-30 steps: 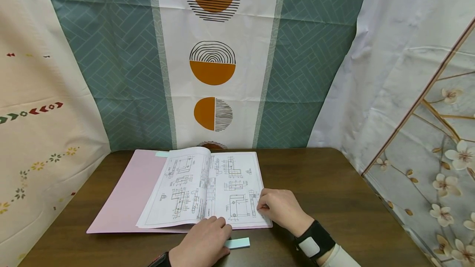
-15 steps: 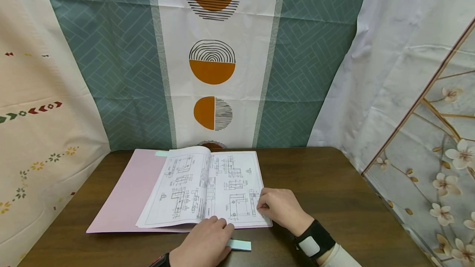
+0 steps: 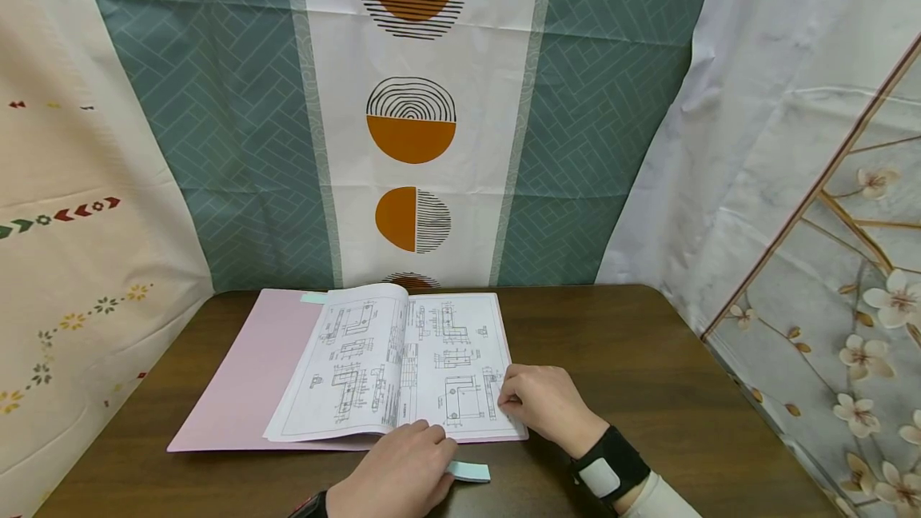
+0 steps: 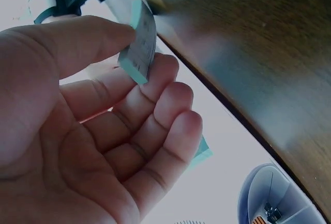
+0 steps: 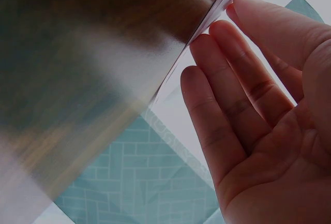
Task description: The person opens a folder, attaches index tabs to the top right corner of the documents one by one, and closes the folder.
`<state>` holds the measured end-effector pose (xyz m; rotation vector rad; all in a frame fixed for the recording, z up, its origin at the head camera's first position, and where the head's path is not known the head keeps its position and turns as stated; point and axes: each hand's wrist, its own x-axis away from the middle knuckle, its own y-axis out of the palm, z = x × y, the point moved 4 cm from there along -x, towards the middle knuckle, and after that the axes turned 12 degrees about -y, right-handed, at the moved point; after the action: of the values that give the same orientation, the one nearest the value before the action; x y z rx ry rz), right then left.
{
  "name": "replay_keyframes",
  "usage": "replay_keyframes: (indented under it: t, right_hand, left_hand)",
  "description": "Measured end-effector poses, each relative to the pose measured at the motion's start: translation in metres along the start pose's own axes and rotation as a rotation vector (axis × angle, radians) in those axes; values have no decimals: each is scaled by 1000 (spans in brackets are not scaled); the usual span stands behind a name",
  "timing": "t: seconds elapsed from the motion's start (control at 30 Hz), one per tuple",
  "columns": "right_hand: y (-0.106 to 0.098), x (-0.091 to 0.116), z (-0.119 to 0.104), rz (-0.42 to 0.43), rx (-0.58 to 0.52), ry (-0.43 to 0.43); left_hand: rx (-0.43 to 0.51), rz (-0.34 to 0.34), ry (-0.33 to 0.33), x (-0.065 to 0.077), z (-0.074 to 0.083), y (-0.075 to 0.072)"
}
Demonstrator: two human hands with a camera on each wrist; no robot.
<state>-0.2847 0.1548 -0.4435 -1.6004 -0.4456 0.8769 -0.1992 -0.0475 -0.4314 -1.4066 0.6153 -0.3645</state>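
Note:
In the head view, an open document of printed technical drawings (image 3: 453, 342) lies on a pink folder cover (image 3: 237, 378). My left hand (image 3: 399, 466) is at its lower edge, pinching a small pale-green pad of sticky notes (image 4: 140, 48) between thumb and index finger. The other fingers of that hand are loosely bent. My right hand (image 3: 545, 406) is at the lower right edge of the right-hand page, thumb and index fingertip meeting at the page edge (image 5: 222, 1). Its remaining fingers extend beside the paper in the right wrist view.
A pale-green sticky note (image 3: 313, 298) lies at the top of the folder, by the left page. The brown wooden table (image 3: 612, 342) extends beyond the folder on both sides. Patterned cloths (image 3: 612, 102) hang behind and beside the table.
My left hand has shifted slightly right with the sticky-note pad, which has tilted a little. The right hand and the document have stayed in place.

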Motion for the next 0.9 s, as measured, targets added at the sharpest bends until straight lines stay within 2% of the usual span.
replay_keyframes:
  t: [0.2, 0.3, 0.5, 0.57, 0.7, 0.9]
  right_hand:
    - [-1, -2, 0, -12, 4, -5]
    - [-2, -2, 0, -3, 7, -10]
    - [2, -1, -1, 8, -17, -19]
    - [4, 0, -2, 4, -29, -18]
    - [4, 0, -2, 8, -37, -21]
    - [2, -1, 0, -10, -21, -11]
  left_hand:
    - [53, -56, 12, -3, -4, -5]
    - [51, -11, -1, -6, -6, -16]
    - [38, 159, -49, -20, -13, -40]
    - [45, 182, -71, -26, -17, -44]
    - [98, 188, -125, -37, -26, -45]
    - [135, 192, -194, -46, -40, -37]
